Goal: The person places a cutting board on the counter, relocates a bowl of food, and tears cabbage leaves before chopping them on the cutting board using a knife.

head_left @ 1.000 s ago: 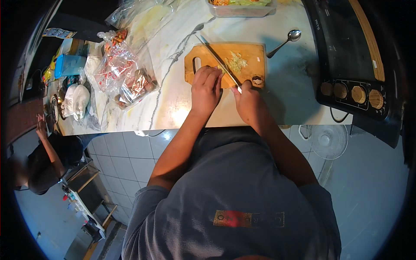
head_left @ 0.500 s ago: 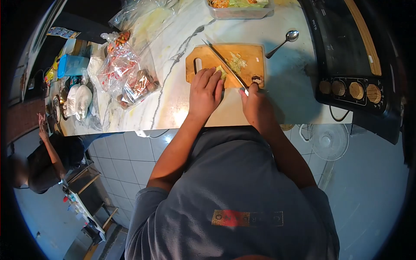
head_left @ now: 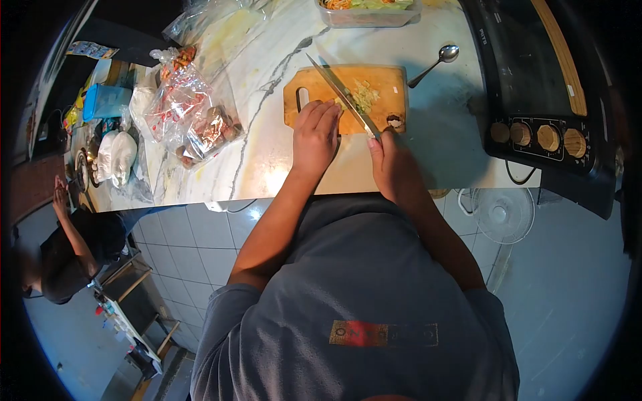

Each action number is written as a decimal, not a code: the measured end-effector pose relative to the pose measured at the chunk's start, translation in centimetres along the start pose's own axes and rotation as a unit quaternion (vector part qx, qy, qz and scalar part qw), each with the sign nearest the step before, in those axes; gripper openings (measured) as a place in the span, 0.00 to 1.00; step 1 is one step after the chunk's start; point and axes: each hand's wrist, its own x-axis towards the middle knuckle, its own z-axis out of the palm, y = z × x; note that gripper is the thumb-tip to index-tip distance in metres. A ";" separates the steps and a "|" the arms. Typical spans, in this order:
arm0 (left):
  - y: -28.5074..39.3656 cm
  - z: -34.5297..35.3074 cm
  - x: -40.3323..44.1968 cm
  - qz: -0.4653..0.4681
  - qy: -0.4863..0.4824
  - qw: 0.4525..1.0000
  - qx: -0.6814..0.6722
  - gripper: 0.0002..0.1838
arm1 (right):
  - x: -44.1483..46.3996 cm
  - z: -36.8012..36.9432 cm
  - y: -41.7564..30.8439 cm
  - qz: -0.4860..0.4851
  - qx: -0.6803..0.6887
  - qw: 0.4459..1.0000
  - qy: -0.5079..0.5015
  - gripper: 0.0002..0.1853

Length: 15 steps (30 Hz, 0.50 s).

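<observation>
My right hand (head_left: 396, 166) is closed around the handle of a long kitchen knife (head_left: 345, 97). The blade slants across a wooden cutting board (head_left: 393, 81), its tip reaching past the far edge. To the left of the blade, my left hand (head_left: 314, 144) presses down with bent fingers on a pale yellow-green vegetable piece (head_left: 340, 103), mostly covered by the fingertips. Finely chopped bits (head_left: 365, 95) of the same pale colour lie to the right of the blade.
A metal spoon (head_left: 436, 63) lies right of the board, near a black oven (head_left: 535, 137). Behind stands a plastic container (head_left: 368, 18) of shredded vegetables. Plastic bags (head_left: 194, 110) of food sit left. Another person (head_left: 70, 250) is at far left.
The knife has shifted slightly left, and its blade now lies close beside my left fingertips. Less of the vegetable piece shows. My left hand stays in nearly the same spot.
</observation>
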 end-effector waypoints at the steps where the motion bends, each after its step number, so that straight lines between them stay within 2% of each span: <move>1: 0.1 0.0 0.0 0.000 0.001 1.000 0.002 0.09 | 0.0 0.0 -0.1 0.007 -0.002 1.000 -0.012 0.18; 10: 0.2 -0.2 0.2 -0.013 -0.016 1.000 -0.008 0.09 | 0.2 0.5 -0.8 0.052 -0.023 0.997 -0.045 0.19; 15: 0.1 -0.1 0.0 -0.012 -0.020 1.000 0.000 0.09 | 0.7 0.4 -1.3 0.045 -0.041 0.997 -0.045 0.19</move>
